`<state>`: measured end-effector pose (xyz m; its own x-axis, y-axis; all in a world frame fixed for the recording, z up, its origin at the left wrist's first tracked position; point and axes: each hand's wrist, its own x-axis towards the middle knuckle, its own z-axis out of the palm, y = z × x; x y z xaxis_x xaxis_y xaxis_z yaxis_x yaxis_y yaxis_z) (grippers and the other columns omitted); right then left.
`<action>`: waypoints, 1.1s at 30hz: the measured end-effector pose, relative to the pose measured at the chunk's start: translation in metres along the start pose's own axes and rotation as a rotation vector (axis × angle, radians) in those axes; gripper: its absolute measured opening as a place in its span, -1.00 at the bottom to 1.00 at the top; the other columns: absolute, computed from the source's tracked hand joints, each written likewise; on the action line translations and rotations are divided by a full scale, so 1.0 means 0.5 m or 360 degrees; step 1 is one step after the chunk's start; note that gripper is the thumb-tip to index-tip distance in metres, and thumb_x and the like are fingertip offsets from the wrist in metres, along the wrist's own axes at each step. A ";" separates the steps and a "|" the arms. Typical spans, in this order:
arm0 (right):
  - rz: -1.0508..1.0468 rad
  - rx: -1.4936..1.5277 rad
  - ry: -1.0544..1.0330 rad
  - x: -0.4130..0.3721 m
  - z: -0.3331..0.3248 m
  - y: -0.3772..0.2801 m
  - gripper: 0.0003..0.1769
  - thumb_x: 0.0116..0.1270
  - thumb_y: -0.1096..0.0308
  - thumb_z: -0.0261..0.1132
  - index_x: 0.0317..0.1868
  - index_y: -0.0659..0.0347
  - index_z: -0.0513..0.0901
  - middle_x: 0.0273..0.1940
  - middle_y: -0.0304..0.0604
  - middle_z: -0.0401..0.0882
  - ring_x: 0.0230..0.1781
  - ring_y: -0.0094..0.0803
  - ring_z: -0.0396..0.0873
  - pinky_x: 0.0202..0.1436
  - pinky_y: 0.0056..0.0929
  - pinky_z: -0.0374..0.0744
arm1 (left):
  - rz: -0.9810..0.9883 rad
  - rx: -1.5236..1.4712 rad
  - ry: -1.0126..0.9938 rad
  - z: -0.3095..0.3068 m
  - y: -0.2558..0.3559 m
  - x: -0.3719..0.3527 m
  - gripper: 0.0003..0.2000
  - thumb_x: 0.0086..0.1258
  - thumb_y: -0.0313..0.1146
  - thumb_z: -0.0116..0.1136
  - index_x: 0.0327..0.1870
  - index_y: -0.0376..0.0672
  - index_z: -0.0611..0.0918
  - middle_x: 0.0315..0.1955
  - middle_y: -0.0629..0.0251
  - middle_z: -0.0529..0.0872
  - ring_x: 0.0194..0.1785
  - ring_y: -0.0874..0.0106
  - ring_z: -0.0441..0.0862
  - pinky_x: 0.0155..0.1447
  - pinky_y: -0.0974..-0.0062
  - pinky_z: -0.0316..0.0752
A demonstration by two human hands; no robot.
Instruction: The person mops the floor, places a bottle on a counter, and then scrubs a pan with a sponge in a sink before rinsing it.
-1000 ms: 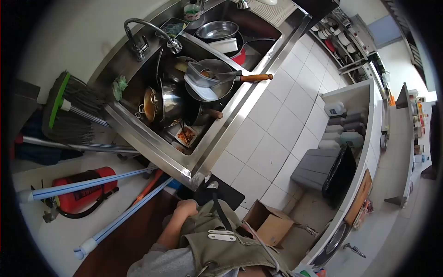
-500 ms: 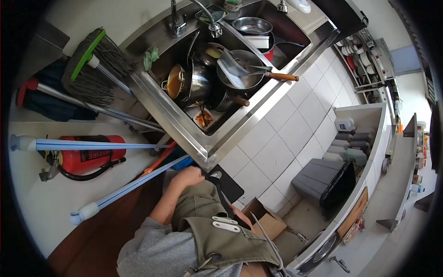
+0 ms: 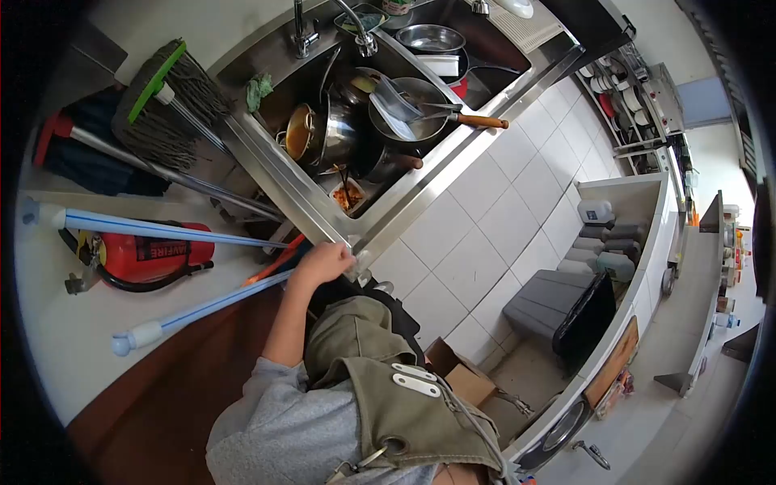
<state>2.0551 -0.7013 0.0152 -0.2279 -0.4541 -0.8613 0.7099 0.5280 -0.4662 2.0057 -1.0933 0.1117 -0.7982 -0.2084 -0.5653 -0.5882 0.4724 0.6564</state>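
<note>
My left hand (image 3: pixel 323 263) reaches forward with curled fingers, its fingertips right at the near corner of the steel sink (image 3: pixel 291 204). Something small and pale shows beside the fingers, but I cannot tell what they grip. My right hand is out of sight behind the olive apron (image 3: pixel 396 388). In the near basin are a pot (image 3: pixel 341 137), a small pan with brown liquid (image 3: pixel 300 133) and a wok with a wooden handle (image 3: pixel 482 121). A white dish of food scraps (image 3: pixel 347 196) sits at the basin's near end.
Left of me are a mop (image 3: pixel 166 113), blue-striped poles (image 3: pixel 210 311) and a red fire extinguisher (image 3: pixel 153 250). A grey bin (image 3: pixel 541 307), a cardboard box (image 3: pixel 461 376) and several jugs (image 3: pixel 596 212) stand to the right. A faucet (image 3: pixel 301 36) rises behind the sink.
My left hand has moved forward from beside my apron to the sink corner. My right hand, partly visible before, is now hidden. The view has shifted slightly.
</note>
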 end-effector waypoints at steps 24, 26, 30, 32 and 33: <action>0.0241 -0.0162 0.0747 0.123 -0.488 -0.166 -0.69 0.31 0.22 -0.10 -0.21 0.28 0.45 -0.41 -0.09 0.65 -0.56 -0.42 0.52 -0.59 -0.50 0.40 | -0.0231 -0.1263 0.1079 -0.410 0.059 0.527 -0.75 0.39 -0.34 -0.11 0.01 -0.15 0.52 -0.28 0.32 0.62 -0.20 0.51 0.57 -0.24 0.63 0.41; 0.0101 -0.0132 0.0807 0.150 -0.507 -0.217 -0.71 0.28 0.21 -0.06 -0.22 0.25 0.44 -0.40 -0.12 0.65 -0.54 -0.43 0.52 -0.56 -0.51 0.41 | -0.0278 -0.1664 0.1017 -0.452 0.044 0.597 -0.73 0.38 -0.32 -0.11 0.04 -0.13 0.49 -0.27 0.30 0.62 -0.18 0.48 0.58 -0.24 0.63 0.41; -0.0163 -0.0119 0.0807 0.228 -0.502 -0.352 -0.73 0.28 0.19 -0.05 -0.25 0.23 0.43 -0.39 -0.13 0.64 -0.50 -0.45 0.52 -0.51 -0.54 0.42 | -0.0578 -0.2788 0.0806 -0.497 0.001 0.733 -0.74 0.36 -0.28 -0.10 0.04 -0.05 0.41 -0.21 0.23 0.59 -0.17 0.34 0.54 -0.22 0.45 0.43; -0.0091 -0.0208 0.0783 0.236 -0.455 -0.445 -0.77 0.30 0.26 -0.04 -0.27 0.26 0.44 -0.38 -0.11 0.63 -0.42 -0.42 0.56 -0.41 -0.51 0.48 | -0.0556 -0.2903 0.0736 -0.496 -0.039 0.796 -0.74 0.36 -0.24 -0.13 0.03 0.00 0.32 -0.09 0.06 0.48 -0.19 0.22 0.56 -0.26 0.30 0.48; -0.0152 -0.0248 0.0748 0.246 -0.445 -0.458 -0.79 0.31 0.30 -0.03 -0.27 0.27 0.45 -0.38 -0.10 0.63 -0.38 -0.42 0.58 -0.38 -0.50 0.50 | -0.0352 -0.2877 0.0646 -0.492 -0.048 0.818 -0.67 0.38 -0.24 -0.17 0.12 -0.10 0.27 -0.07 -0.03 0.47 -0.15 0.11 0.53 -0.19 0.19 0.50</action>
<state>1.7163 -0.7183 -0.0288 -0.5882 -0.1524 -0.7943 0.5712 0.6170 -0.5413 1.6614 -1.4006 -0.0121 -0.5158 -0.4253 -0.7437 0.1368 -0.8978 0.4185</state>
